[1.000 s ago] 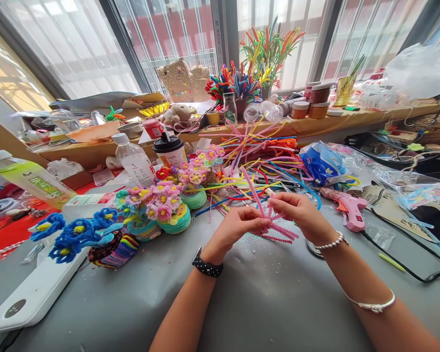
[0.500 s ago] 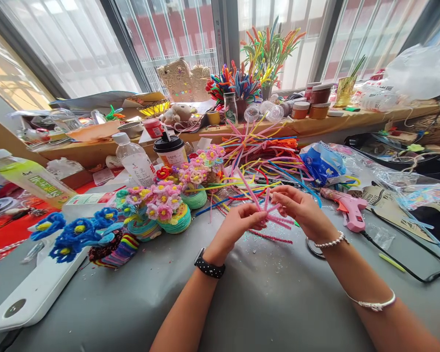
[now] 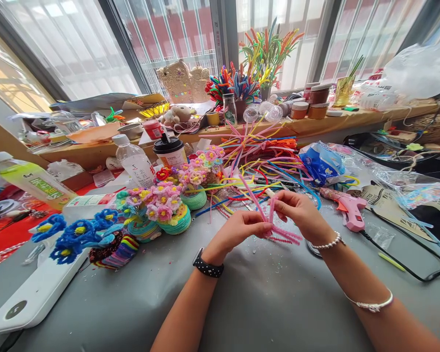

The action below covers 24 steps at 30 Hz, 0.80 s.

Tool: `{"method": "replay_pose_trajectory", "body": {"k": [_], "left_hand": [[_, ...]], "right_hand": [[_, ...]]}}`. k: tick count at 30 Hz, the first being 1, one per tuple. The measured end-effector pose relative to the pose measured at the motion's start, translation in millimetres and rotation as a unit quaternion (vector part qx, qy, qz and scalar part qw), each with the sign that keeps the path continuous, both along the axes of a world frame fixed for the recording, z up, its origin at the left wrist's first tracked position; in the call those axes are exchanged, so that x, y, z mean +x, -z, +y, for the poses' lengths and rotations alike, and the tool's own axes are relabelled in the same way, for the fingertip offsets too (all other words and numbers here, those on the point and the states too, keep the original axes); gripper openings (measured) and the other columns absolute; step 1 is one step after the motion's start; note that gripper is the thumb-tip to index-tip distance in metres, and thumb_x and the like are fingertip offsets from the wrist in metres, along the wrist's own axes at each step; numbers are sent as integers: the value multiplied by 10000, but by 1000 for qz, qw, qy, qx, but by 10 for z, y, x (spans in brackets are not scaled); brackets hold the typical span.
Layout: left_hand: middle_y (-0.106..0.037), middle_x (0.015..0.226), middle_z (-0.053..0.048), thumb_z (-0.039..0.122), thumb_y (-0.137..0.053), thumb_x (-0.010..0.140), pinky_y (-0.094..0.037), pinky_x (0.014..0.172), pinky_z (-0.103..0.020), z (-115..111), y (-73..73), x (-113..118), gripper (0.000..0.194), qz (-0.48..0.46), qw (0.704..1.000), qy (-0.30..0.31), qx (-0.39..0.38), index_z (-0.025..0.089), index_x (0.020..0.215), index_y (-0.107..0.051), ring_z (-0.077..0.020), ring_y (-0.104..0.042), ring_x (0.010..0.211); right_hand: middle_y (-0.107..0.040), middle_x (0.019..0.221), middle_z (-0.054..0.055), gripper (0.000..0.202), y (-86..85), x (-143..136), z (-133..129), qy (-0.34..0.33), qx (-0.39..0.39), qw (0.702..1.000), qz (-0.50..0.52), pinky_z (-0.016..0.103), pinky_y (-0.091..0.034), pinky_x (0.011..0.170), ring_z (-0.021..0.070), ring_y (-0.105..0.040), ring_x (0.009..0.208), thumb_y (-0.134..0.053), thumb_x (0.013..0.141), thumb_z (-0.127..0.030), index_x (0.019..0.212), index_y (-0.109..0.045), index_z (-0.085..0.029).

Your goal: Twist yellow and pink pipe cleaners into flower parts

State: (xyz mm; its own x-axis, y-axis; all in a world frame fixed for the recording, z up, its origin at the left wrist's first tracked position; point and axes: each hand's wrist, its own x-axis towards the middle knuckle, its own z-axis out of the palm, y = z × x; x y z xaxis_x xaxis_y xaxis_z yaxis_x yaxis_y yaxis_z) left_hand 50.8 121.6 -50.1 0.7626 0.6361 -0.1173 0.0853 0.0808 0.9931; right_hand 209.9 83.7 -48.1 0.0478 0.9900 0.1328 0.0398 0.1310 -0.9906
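Pink pipe cleaners (image 3: 254, 195) are pinched between the thumb and fingers of my left hand (image 3: 242, 230); one long stem slants up to the left and several ends stick out to the right. My right hand (image 3: 297, 210) has its thumb and fingertips closed on an upright piece of the same pink pipe cleaners, just right of my left fingertips. Both hands are above the grey table (image 3: 264, 303). Beyond them lies a loose pile of colourful pipe cleaners (image 3: 256, 151).
Fuzzy flower pots (image 3: 165, 205) and blue flowers (image 3: 73, 234) stand at the left, near a white power bank (image 3: 33, 298). A pink glue gun (image 3: 348, 210) with a black cord lies at the right, beside a blue packet (image 3: 321, 161).
The pink pipe cleaners have turned and dropped slightly, their right ends now lower. My left hand has shifted a little right and down, and a piece now stands upright at my right fingertips.
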Motion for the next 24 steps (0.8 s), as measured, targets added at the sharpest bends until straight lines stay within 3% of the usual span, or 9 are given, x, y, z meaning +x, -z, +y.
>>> {"method": "replay_pose_trajectory", "body": {"k": [2,4,8,12,16,24], "left_hand": [[-596,623,-25,341,-628,630,-406,601,-224,-2,-5,-11,222,14,999,32,5,126,683,-640,-110,-523,597],[-600,618,-26,346,-633,623,-413,597,-226,-4,-13,-9,229,18,999,27,-4,123,675,-638,-109,-528,585],[-596,614,-20,358,-624,633,-427,573,-214,9,-25,17,240,-20,994,-103,-41,120,658,-605,-96,-538,556],[-595,656,-6,326,-633,636,-442,608,-210,34,-31,25,211,-81,972,-210,-64,127,697,-600,-87,-556,579],[-598,678,0,319,-639,632,-445,635,-217,46,-25,21,213,-90,970,-212,-72,133,732,-613,-89,-563,604],[-585,619,9,350,-624,640,-417,608,-203,21,-26,25,218,-56,980,-191,-19,134,659,-604,-76,-520,570]], "right_hand": [[-452,531,-45,257,-3,-15,-7,-32,-9,999,-12,217,-312,453,65,-378,454,-589,676,-405,615,-507,-169],[-445,519,-47,257,7,-10,-1,-36,-14,999,-13,215,-319,461,66,-383,460,-588,678,-404,612,-514,-167],[-509,621,-15,290,25,54,32,38,-21,999,33,210,-338,480,67,-407,502,-532,713,-449,726,-574,-163],[-538,686,12,342,-13,99,26,15,-22,1000,18,224,-367,518,90,-442,561,-501,723,-482,818,-598,-167],[-509,602,-13,257,-43,83,-4,7,0,998,-66,225,-363,537,96,-432,559,-563,695,-427,745,-600,-177],[-541,631,3,270,-10,81,25,54,16,994,-89,229,-349,530,105,-429,564,-530,713,-429,708,-605,-170]]}}
